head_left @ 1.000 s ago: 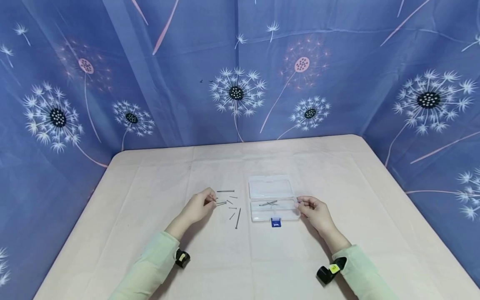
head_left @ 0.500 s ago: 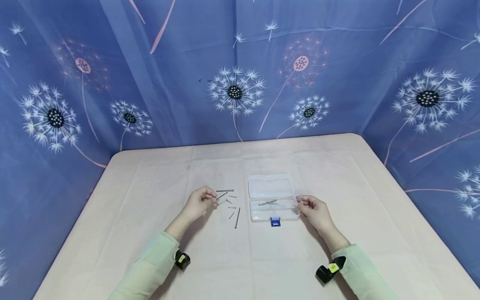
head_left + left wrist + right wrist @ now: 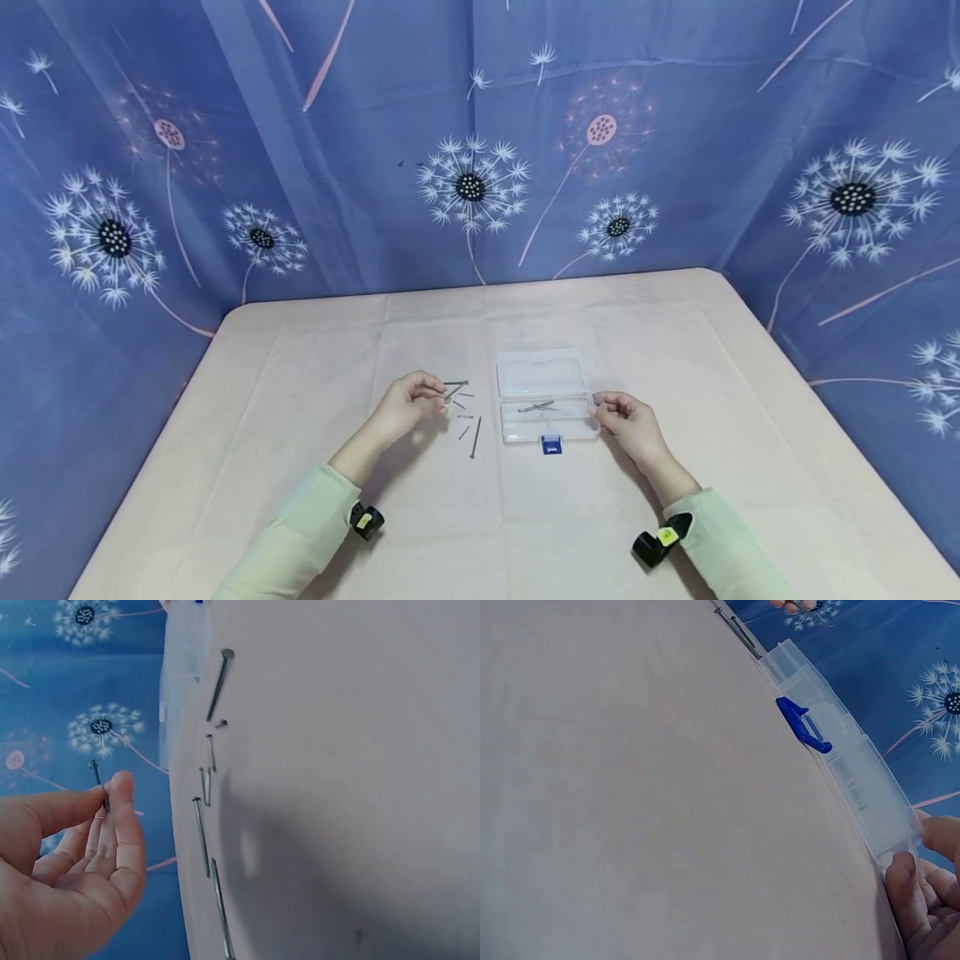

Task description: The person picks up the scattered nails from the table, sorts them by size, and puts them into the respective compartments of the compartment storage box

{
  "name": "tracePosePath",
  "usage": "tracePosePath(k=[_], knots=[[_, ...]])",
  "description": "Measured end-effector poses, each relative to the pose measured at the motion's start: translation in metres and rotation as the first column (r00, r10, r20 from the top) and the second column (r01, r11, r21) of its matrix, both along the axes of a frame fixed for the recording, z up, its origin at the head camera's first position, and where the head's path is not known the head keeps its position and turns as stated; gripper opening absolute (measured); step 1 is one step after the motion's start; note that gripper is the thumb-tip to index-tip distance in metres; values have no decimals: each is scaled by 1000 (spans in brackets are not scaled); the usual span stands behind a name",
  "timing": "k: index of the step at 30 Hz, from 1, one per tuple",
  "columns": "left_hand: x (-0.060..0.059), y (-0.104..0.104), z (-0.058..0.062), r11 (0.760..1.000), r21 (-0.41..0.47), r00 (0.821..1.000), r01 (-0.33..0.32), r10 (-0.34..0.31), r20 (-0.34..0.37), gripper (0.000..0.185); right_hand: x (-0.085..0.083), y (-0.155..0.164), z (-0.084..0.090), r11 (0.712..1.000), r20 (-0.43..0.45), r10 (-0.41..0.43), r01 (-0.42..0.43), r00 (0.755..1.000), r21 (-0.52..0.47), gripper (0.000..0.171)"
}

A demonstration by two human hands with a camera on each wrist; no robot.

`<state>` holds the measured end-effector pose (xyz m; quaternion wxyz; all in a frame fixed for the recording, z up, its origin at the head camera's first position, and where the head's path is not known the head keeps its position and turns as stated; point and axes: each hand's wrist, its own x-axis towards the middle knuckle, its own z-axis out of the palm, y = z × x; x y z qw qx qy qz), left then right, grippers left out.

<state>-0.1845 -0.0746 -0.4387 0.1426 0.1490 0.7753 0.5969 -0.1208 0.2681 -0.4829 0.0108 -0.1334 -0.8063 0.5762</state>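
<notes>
Left hand point(image 3: 411, 406) pinches nail point(image 3: 97, 777) between thumb and fingertips, raised off counter point(image 3: 570, 533); right hand point(image 3: 630, 425) grips right end of clear plastic box point(image 3: 517, 431), fingers curled close. Loose nails point(image 3: 476, 437) scattered near left hand's fingertips, between it and box. Left wrist view bares pinched nail's head clear of fingers; head view alone plainly shows stored nails point(image 3: 537, 407) inside open box. Blue latch point(image 3: 551, 445) juts from box front. Dandelion-print curtain point(image 3: 375, 167) beyond.
</notes>
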Motion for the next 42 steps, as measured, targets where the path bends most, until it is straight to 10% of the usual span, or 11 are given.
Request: tracePosePath(k=[42], knots=[[-10,66,9,990,-12,990,140,-140,33,19,0,0,-1,1000,-7,-5,5,1000,-14,34]])
